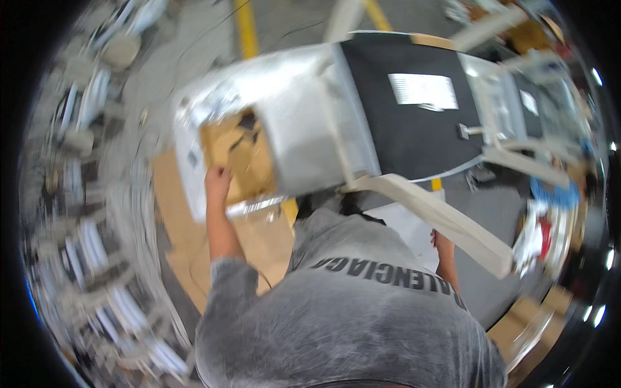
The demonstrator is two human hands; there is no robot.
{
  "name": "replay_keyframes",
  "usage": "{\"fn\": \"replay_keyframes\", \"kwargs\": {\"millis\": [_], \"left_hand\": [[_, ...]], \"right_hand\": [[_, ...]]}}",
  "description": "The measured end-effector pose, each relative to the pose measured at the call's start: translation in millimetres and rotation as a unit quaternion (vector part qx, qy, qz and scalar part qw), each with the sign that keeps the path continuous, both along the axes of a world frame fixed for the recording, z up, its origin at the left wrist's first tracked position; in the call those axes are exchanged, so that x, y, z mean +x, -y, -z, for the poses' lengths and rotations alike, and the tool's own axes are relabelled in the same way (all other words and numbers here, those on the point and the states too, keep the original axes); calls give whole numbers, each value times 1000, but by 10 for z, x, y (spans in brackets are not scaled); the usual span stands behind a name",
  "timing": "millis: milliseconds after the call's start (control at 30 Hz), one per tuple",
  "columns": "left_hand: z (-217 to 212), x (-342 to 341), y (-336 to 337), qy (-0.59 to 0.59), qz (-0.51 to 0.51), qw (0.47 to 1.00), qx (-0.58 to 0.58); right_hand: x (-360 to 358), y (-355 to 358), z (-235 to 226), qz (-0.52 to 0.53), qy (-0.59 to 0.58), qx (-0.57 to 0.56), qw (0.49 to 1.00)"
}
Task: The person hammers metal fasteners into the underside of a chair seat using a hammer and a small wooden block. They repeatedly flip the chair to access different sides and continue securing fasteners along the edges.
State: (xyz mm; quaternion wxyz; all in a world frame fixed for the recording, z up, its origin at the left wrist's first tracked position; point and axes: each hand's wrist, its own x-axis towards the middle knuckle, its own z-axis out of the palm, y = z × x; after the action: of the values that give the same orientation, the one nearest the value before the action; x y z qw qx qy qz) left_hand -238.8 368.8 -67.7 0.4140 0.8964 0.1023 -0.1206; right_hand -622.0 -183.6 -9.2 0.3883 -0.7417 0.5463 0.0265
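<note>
My left hand [218, 183] is closed, its fingers curled over a brown, box-like recess [244, 165] with dark bits inside. Any small thing between those fingers is too blurred to make out. Around the recess lies a shiny silver-grey covering [294, 110] with crinkled edges. My right hand [443, 244] is low on the right, by the edge of a white sheet [404, 216]. Its fingers look curled, but whether they grip the sheet is unclear. Between my hands and farther right runs a curved, pale beige bar [443, 216].
Right of the silver covering is a black panel [414, 110] with a white paper [424, 90] on it. Brown cardboard [184, 226] covers part of the floor at left. Several pale frames [84, 246] stand along the left side. Cardboard boxes [530, 330] are at lower right.
</note>
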Motion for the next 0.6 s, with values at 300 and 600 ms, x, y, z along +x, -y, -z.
{"fn": "replay_keyframes", "kwargs": {"millis": [300, 600], "left_hand": [[-821, 35, 1329, -10, 187, 972, -144], [-1879, -491, 2339, 29, 203, 975, -87]], "right_hand": [[1477, 937, -1266, -185, 264, -242, 915], [3057, 1247, -755, -444, 310, -222, 810]]}}
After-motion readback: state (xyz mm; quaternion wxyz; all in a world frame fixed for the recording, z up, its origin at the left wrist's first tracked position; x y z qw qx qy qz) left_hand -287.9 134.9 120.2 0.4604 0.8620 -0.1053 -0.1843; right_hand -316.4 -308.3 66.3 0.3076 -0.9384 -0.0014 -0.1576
